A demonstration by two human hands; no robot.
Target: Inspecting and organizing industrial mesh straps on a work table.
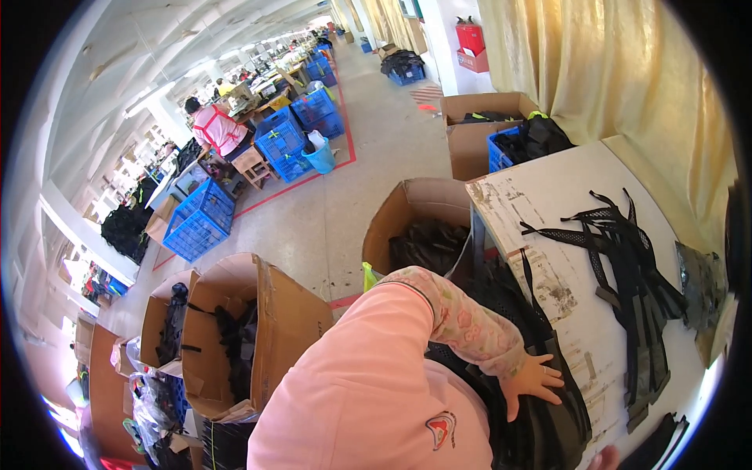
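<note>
My left hand (533, 385) lies palm down with its fingers spread on a pile of black fabric pieces (564, 423). The pile hangs over the left side of a white-topped table (548, 290) with worn, stained patches. At the lower edge only a small part of my right hand (605, 459) shows, close to the pile; its fingers are mostly cut off. Farther right on the table lies a bundle of black strap pieces (638, 305) with mesh bands, spread out lengthwise. More black fabric (654, 442) lies at the near right corner.
An open cardboard box (388, 207) with black material stands against the table's far left. Another large carton (294, 313) is behind my left side. Blue crates (200, 219) line the aisle, where a person in pink (219, 129) sits. A yellow curtain (595, 63) hangs beyond the table.
</note>
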